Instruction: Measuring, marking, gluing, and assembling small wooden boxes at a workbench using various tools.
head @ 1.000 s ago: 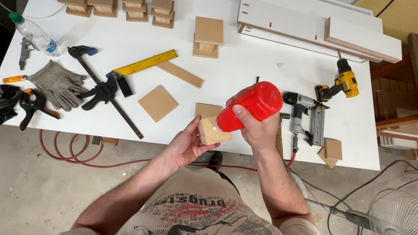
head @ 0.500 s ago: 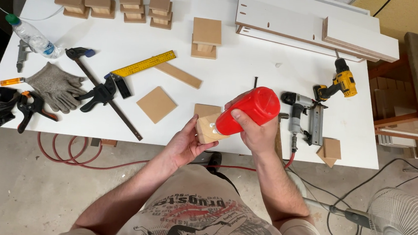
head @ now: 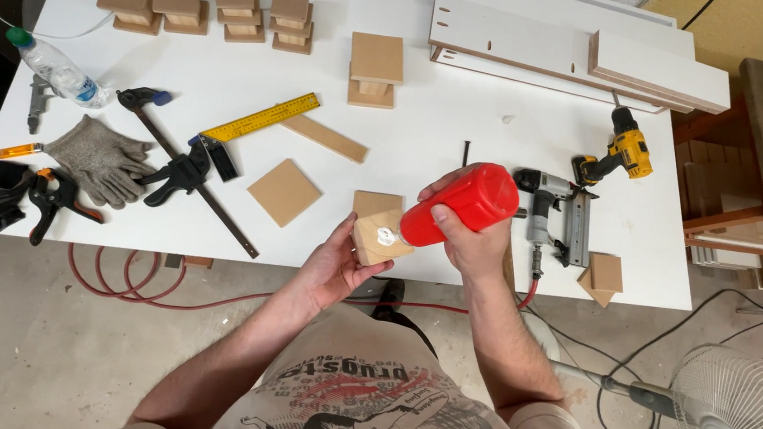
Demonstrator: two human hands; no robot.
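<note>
Squeezing the red glue bottle [head: 469, 203] in my right hand [head: 475, 240], I wet the small wooden block [head: 378, 239] gripped in my left hand [head: 337, 265]; five finished stacks sit at eleven o'clock, loose squares remain.

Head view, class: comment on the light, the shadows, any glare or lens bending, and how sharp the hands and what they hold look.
Head view: bright, even light; the white table is near glare, with soft short shadows under the wood stacks. The table edges bow slightly, a wide-lens effect. The left hand with its block and the right hand with the red bottle are sharp, without motion blur.
</note>
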